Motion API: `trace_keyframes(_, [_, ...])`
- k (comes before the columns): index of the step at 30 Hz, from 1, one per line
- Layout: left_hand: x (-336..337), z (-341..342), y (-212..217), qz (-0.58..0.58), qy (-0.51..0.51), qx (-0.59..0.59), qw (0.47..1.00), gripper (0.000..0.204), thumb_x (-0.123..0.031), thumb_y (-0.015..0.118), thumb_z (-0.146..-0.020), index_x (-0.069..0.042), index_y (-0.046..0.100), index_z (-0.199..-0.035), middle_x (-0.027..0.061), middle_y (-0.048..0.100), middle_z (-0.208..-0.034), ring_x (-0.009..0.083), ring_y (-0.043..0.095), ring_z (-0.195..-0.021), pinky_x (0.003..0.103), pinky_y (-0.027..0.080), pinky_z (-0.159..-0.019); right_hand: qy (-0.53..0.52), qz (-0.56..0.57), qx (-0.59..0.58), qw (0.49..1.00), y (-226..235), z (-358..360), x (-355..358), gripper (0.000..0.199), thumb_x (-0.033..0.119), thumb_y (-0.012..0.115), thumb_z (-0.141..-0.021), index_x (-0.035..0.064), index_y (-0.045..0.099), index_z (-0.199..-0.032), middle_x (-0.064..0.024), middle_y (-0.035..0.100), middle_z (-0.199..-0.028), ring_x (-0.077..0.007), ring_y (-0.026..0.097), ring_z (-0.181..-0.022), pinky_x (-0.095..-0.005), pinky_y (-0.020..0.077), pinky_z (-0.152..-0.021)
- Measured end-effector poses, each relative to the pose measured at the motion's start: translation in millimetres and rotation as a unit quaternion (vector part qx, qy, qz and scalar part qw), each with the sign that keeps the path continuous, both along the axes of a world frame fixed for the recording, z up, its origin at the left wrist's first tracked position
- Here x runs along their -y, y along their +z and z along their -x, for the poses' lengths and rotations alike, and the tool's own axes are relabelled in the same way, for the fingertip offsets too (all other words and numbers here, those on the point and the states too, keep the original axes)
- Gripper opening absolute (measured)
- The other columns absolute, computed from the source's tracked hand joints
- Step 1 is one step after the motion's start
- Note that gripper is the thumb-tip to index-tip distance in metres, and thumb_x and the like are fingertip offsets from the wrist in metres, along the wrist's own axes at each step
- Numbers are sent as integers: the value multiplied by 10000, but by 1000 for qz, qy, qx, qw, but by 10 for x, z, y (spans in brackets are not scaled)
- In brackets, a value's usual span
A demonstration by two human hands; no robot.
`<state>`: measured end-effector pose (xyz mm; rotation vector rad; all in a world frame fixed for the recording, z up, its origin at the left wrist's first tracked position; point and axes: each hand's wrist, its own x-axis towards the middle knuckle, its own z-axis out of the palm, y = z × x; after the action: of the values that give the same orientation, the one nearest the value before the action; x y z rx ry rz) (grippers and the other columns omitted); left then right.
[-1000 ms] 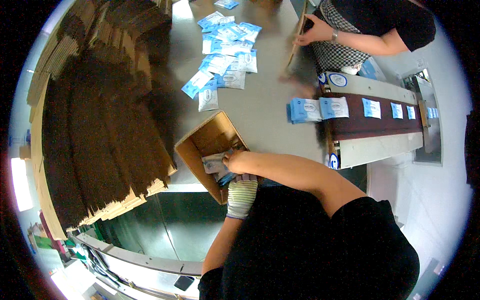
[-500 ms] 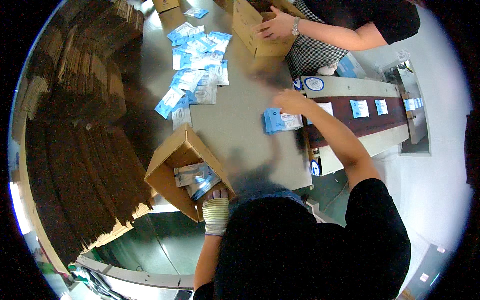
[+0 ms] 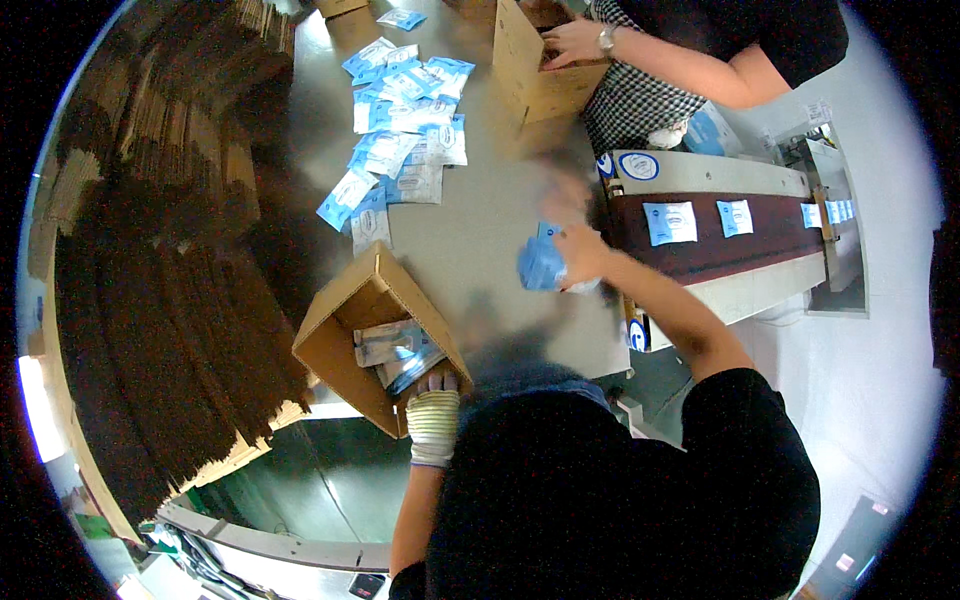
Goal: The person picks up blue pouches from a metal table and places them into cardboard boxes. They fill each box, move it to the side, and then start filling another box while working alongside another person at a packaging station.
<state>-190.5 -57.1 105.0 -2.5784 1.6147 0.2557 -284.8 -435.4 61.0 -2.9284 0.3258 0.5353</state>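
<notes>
My left hand [image 3: 434, 420], in a striped knit glove, is closed on the near rim of an open cardboard box [image 3: 330, 345]. The box stands tilted toward me on the table, with several flat packets [image 3: 390, 345] inside. My bare right hand [image 3: 583, 255] is closed on a bunch of blue-and-white soft packets [image 3: 541, 264] at the table's right side, by the end of the conveyor. Motion smears the packets, so their number cannot be told. My right fingertips are partly hidden.
Loose blue-and-white packets [image 3: 405, 120] lie heaped across the far table [image 3: 470, 215]. A conveyor belt [image 3: 700, 255] at right carries more packets. A co-worker's hand [image 3: 575, 42] reaches into another box [image 3: 540, 95]. Flattened cardboard [image 3: 170, 330] is stacked at left.
My right hand has drawn the packets slightly toward me, off the conveyor's end. Belt packets have moved left. The co-worker's hand is deeper in their box. My left hand stays put.
</notes>
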Motion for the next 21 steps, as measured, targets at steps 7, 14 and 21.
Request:
trace_keyframes(7, [-37,-9,-53,56,-19,9,998,223,-156,493,-759,-78,555,-958,65,554,-901,205,581,-769,335,473,-593,-128,-159,-121,971,246,-60,-1054,813,461,753,-548,-13,487,-1152,-235,530,-1128,-366,510,-1039,-442,415,-891])
trace_keyframes(14, [-63,-29,-472,122,1,-58,991,200,-204,478,-812,-71,594,-905,118,608,-857,233,588,-745,390,469,-583,26,-457,275,846,1865,-1006,-1928,671,274,780,-593,20,458,-1124,-179,597,-996,-326,591,-933,-392,447,-836])
trace_keyframes(21, [34,19,23,27,-14,-35,999,208,-167,474,-780,-55,552,-936,98,570,-830,207,592,-684,350,481,-518,106,141,31,984,595,-2089,-2710,187,106,491,-820,40,504,-994,-98,572,-1019,-199,485,-1041,-341,410,-831])
